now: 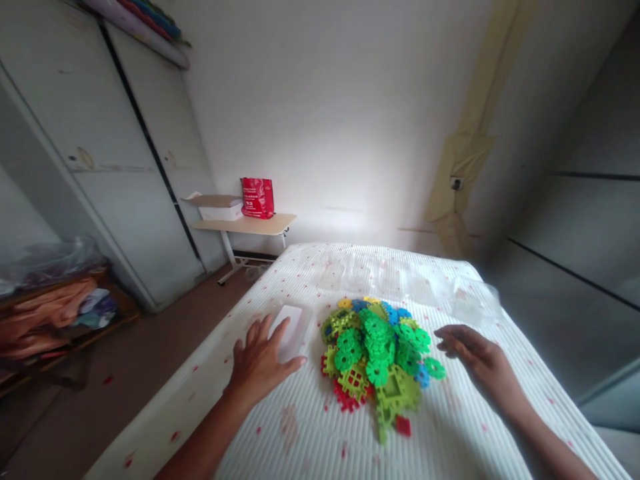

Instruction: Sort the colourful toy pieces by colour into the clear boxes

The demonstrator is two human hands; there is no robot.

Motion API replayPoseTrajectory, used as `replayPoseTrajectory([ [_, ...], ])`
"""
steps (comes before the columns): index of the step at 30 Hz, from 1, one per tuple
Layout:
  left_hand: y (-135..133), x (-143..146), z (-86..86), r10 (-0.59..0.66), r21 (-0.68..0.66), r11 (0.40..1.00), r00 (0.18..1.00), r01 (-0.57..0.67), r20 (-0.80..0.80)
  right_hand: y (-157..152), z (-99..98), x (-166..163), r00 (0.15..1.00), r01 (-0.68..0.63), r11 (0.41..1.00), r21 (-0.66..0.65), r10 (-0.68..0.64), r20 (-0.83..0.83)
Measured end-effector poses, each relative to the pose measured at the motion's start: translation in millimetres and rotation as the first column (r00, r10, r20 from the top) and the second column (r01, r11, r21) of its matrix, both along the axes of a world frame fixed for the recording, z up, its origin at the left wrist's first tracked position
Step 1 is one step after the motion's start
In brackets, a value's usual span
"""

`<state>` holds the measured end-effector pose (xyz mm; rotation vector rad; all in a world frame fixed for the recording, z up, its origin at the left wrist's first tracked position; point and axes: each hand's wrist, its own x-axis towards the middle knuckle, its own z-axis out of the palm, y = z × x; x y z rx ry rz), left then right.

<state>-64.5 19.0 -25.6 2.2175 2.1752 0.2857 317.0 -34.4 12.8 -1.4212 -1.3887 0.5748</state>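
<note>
My left hand (260, 363) is open with fingers spread, over the near side of a clear plastic box (303, 335). A white rectangular piece (291, 319) shows in that box, partly covered by my fingers. To the right lies a heap of plastic building pieces: green notched discs (377, 337), olive-green square lattice pieces (400, 390), and red, blue and yellow ones beneath. My right hand (473, 350) hovers just right of the heap, fingers bent and slightly apart, with nothing visible in them. A small red piece (403, 426) lies at the heap's near edge.
Several clear plastic containers (430, 283) stand in a row beyond the heap on the white ribbed bed cover (320, 440). Behind at left, a small table (270, 225) carries a red bag (259, 198) and a white box (220, 212). A wardrobe (125, 160) stands left.
</note>
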Motion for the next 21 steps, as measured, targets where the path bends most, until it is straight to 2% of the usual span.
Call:
replayPoseTrajectory([
  [4,-6,10,-18.8,-0.017,-0.002,1.0,0.994,0.017,-0.106,-3,-20.4,25,0.992,0.088,0.996,0.001,-0.088,0.095],
  [8,-6,13,-28.7,-0.017,0.073,0.997,0.986,0.03,-0.163,-3,-39.7,34,0.987,0.097,0.994,-0.047,-0.091,0.131],
  [13,-8,13,-29.3,-0.021,0.175,0.983,0.975,0.06,-0.219,4,-64.1,33,0.994,0.04,0.99,-0.134,-0.026,0.106],
  [16,-9,12,-30.2,-0.031,0.207,0.975,0.971,0.081,-0.236,8,-75.7,32,0.992,0.034,0.991,-0.127,-0.018,0.124],
  [19,-6,13,-26.1,-0.042,0.256,0.961,0.973,0.101,-0.227,8,-79.2,32,0.986,0.066,0.992,-0.106,-0.048,0.161],
  [21,-4,16,-17.0,-0.055,0.314,0.943,0.982,0.111,-0.183,7,-77.5,31,0.981,0.091,0.992,-0.086,-0.075,0.177],
])
